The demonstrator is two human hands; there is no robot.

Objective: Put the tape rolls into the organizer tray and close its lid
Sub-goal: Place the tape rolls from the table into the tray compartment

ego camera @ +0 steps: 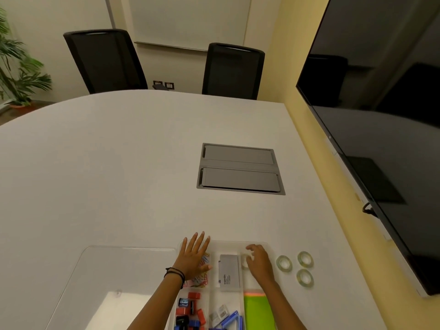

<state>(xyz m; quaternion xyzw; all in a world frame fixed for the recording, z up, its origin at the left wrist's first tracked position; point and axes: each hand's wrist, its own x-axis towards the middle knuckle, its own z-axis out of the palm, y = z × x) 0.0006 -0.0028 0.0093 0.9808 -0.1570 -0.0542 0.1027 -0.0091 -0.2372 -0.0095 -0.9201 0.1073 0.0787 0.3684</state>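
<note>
**One roll going in, three still out on the table**

Mid-loading by the look of it. Right hand over the top-right compartment of the organizer tray, fingers curled around a tape roll, apparently setting it down; hard to tell whether still pinched or already let go. Left hand flat and spread on the tray's top-left corner, over the paper clips, probably steadying things. Three more tape rolls lying on the table just right of the tray, apart from each other. Clear lid lying flat to the left, touching the tray's side. Next up, probably: release, reach right for the nearest roll, fit it in beside the first. Lid last.
</note>
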